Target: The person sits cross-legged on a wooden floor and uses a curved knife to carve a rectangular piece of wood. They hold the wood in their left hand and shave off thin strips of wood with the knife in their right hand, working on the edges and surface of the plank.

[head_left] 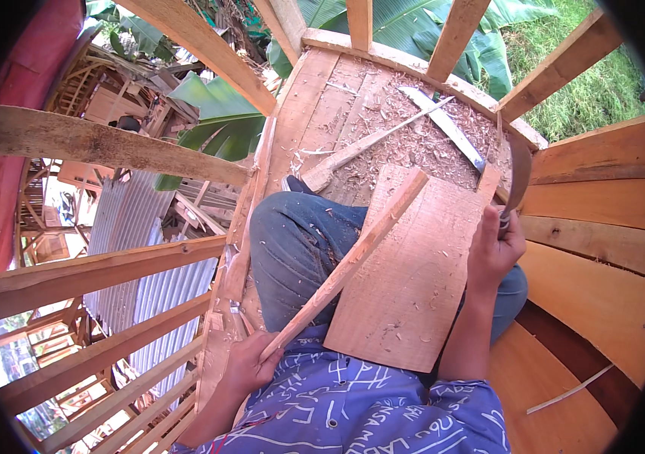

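My left hand [251, 363], low at the left by my hip, is closed round the near end of a long squared wooden stick [345, 265]. The stick slants up to the right, its far end over a wide wooden board [406, 295] that lies tilted across my lap. On the right, my right hand [496, 246] is raised beside the board's far right corner. Its fingers wrap the grip of a knife with a broad dark blade [520, 170] pointing away from me. The blade is apart from the stick. The knife's grip is mostly hidden by my fingers.
Beyond the board, a machete [447, 125] and a roughly carved wooden stick [368, 147] lie crossed among wood shavings [402, 117]. Slatted wooden rails [111, 147] enclose the left and far sides; plank panels [595, 200] stand at the right. A thin strip [568, 390] lies lower right.
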{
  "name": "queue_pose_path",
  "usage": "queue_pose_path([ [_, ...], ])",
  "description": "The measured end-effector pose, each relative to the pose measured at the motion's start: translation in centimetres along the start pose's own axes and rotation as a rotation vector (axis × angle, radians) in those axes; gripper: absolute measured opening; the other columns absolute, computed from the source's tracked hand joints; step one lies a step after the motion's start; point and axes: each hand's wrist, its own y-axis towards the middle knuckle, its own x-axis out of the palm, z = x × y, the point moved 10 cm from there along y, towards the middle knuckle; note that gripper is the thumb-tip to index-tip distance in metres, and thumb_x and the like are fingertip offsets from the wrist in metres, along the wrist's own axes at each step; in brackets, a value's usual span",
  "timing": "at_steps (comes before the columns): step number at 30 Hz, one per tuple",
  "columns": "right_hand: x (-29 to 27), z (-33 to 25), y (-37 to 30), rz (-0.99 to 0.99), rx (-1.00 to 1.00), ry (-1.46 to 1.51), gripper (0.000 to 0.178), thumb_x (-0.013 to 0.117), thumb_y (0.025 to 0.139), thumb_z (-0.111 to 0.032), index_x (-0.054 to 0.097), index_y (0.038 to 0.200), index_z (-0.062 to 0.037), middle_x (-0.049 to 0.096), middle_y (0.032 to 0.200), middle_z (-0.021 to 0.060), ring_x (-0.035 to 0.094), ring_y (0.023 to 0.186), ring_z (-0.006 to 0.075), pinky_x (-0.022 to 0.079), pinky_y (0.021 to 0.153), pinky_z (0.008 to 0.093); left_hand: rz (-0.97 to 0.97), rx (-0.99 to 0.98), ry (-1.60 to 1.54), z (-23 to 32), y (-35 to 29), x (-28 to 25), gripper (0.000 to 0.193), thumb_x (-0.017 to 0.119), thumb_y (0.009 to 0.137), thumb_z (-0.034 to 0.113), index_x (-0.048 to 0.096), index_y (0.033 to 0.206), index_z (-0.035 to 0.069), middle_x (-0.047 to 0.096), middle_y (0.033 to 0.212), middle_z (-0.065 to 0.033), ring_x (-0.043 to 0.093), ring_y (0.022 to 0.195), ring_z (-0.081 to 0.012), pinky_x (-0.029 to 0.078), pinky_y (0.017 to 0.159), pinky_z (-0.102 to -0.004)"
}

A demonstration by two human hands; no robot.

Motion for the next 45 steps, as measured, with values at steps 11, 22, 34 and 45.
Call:
queue_pose_path([
  [11,7.1,-3.1,-4.6,-0.659,-0.013,-0.192,0.024,0.071,0.086,-0.021,0.059,0.077,-0.0023,0.047,0.053,-0.0014,0.038,0.045,0.0066,0.030,0.044,0.0253,-0.012,-0.057,0.034,-0.4,0.3,0.0,0.012,0.067,0.078,0.008,0.064,0.089,0.002,0.059,0.072,-0.0133,0.062,0.062,-0.0315,0.047,0.056,-0.0377],
  [22,-0.7,-0.3,-1.3,-0.222,0.260,0.248,0.018,0.056,0.096,-0.018,0.052,0.084,-0.0059,0.044,0.057,-0.0046,0.040,0.044,0.0029,0.030,0.040,0.0195,0.019,-0.075,-0.010,-1.7,0.0,0.0,0.011,0.066,0.079,0.009,0.063,0.086,0.002,0.057,0.067,-0.0143,0.060,0.058,-0.0309,0.046,0.055,-0.0377],
  [34,7.0,-5.9,-3.9,-0.539,-0.330,-0.385,0.017,0.070,0.082,-0.016,0.060,0.085,-0.0028,0.057,0.062,0.0114,0.058,0.050,0.0221,0.042,0.047,0.0330,0.015,-0.061,0.035,0.3,0.3,-0.4,0.013,0.066,0.079,0.009,0.065,0.090,0.001,0.060,0.071,-0.0150,0.062,0.062,-0.0312,0.048,0.058,-0.0377],
  [45,8.0,-1.5,-5.3,-0.748,0.204,0.051,0.021,0.070,0.085,-0.021,0.060,0.085,-0.0022,0.056,0.064,-0.0002,0.051,0.047,0.0072,0.038,0.043,0.0254,-0.036,-0.088,0.011,-0.8,0.2,0.0,0.016,0.066,0.080,0.009,0.065,0.095,0.002,0.062,0.075,-0.0137,0.063,0.066,-0.0312,0.049,0.060,-0.0385],
])
